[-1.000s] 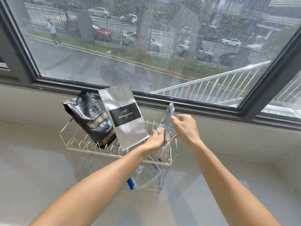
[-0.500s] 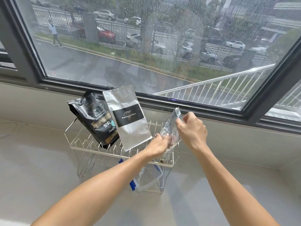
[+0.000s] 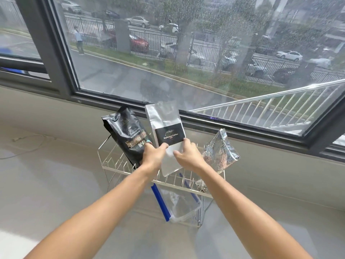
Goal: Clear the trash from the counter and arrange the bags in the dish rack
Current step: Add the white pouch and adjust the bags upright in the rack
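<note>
A wire dish rack (image 3: pixel 112 166) stands on the pale counter below the window. Three bags lean upright in it: a black coffee bag (image 3: pixel 124 133) at the left, a silver bag with a black label (image 3: pixel 165 121) in the middle, and a crinkled foil bag (image 3: pixel 221 151) at the right. My left hand (image 3: pixel 154 156) grips the left edge of the silver bag's lower half. My right hand (image 3: pixel 187 156) grips its right edge. The foil bag stands free, touched by neither hand.
A clear plastic box with a blue strip (image 3: pixel 173 204) sits under the rack. A thin white cable (image 3: pixel 28 144) lies on the counter at the far left. The dark window frame (image 3: pixel 242 126) runs just behind the rack.
Both hands have let go of the foil bag, which now stands in the rack's right end, and moved left onto the silver labelled bag. The camera view has shifted.
</note>
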